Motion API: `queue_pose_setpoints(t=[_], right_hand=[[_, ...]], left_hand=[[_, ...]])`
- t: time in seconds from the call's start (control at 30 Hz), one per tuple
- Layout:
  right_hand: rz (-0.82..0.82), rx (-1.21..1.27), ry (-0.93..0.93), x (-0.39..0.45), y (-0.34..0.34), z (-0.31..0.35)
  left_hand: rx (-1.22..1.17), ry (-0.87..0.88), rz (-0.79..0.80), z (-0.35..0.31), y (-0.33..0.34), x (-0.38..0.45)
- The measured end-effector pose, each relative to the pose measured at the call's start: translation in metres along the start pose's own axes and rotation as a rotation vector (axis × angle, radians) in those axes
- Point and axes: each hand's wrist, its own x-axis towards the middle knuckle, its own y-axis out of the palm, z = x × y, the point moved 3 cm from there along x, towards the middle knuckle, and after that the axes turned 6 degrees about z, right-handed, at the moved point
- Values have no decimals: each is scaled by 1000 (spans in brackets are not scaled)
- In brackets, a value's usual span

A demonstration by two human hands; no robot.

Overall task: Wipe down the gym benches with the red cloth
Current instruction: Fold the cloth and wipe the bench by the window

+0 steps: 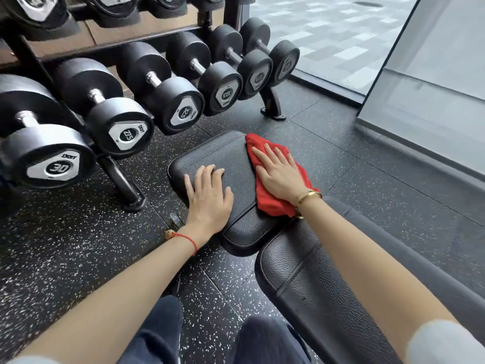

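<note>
Red cloth [265, 156] flat on bench seat [223, 156], speckled rubber floor [78, 245]

Red cloth [278, 177], black pebbled bench [223, 156], white-speckled black floor [78, 245]

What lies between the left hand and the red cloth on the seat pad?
In the head view, only bare black seat pad separates the left hand from the red cloth, which the right hand presses flat.

Red cloth [275, 179] lies crumpled and flattened along the right edge of the black padded seat pad [223, 158], draping slightly over its side; the longer back pad [315, 285] sits just beside, nearer the camera.
</note>
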Motion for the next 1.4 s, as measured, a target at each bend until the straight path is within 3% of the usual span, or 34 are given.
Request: queue_pose_setpoints(t=[0.23,0.5,0.7,0.93,1.1,1.4], right_hand=[[47,-5,-54,60,0,34],[74,-77,-396,-30,8,19],[108,-53,-164,-23,-8,-13],[142,-96,-331,-126,11,13],[115,-146,-295,-205,17,5],[-48,-98,122,-190,14,-1]], left_hand=[[-13,19,-24,3,1,0],[-8,24,-30,4,4,-1],[-15,13,-6,3,3,-2],[9,96,42,-7,-4,-3],[-234,118,19,-26,-11,-12],[-33,175,95,-55,7,-37]])
